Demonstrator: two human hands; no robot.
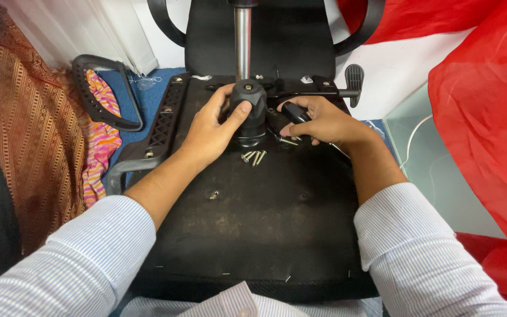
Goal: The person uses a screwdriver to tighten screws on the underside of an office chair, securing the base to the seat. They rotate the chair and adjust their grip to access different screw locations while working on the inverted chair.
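Our left hand cups the upright black cylinder; our right hand grips a screwdriver handle just right of it.

We find no packages or labels here — no signs either. We see no screens — none at all.
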